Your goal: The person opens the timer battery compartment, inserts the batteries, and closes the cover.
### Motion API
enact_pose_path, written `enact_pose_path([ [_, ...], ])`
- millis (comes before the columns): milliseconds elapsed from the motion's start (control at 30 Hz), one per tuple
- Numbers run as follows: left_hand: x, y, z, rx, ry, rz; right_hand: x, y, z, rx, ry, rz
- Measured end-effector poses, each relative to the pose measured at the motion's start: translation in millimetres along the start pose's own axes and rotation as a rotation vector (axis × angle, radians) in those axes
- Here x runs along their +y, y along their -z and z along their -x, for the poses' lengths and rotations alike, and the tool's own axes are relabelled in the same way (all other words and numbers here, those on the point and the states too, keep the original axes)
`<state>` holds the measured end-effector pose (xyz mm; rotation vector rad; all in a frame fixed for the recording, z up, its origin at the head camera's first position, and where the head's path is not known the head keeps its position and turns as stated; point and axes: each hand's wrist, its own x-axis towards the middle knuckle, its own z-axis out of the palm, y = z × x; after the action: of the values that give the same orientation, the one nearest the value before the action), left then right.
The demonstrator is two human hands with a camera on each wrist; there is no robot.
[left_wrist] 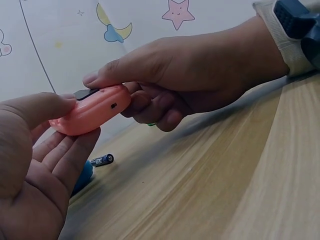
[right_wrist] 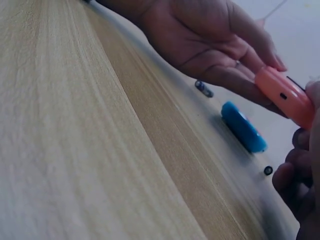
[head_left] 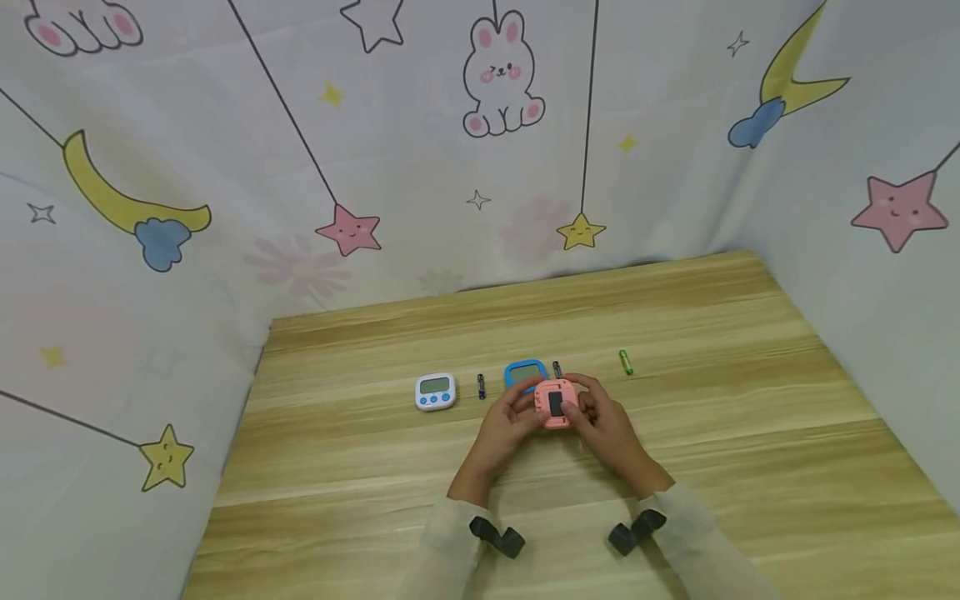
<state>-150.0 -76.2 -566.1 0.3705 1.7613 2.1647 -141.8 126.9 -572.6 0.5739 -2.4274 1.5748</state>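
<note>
Above the table, both hands hold a pink digital timer (head_left: pixel 548 421) with its back side up, showing a black rectangle. My left hand (head_left: pixel 501 429) grips its left edge, thumb on top and fingers beneath, as the left wrist view shows. The right hand (head_left: pixel 617 429) pinches the opposite edge, its thumb on the back by the black rectangle and its other fingers curled. A small slot shows in the side of the pink timer (right_wrist: pixel 285 97) in the right wrist view. Just behind the hands lies a blue timer (head_left: pixel 522 372), partly covered by the left fingers.
A white timer (head_left: pixel 435 392) with blue buttons lies to the left. One dark battery (head_left: pixel 481 387) is between it and the blue timer; another dark battery (head_left: pixel 557 368) lies behind the pink timer. A green battery (head_left: pixel 626 362) lies farther right. Printed curtains surround the wooden table (head_left: pixel 337 467).
</note>
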Motion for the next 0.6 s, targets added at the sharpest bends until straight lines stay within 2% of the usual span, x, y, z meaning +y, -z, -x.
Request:
enact_pose_path([
  [300, -1.0, -4.9, 2.0, 0.003, -0.011, -0.021, -33, 11, 0.7, -0.046, 0.030, -0.012],
  [600, -2.1, -9.4, 4.0, 0.026, 0.004, -0.054, -37, 13, 4.1, -0.038, 0.058, -0.020],
])
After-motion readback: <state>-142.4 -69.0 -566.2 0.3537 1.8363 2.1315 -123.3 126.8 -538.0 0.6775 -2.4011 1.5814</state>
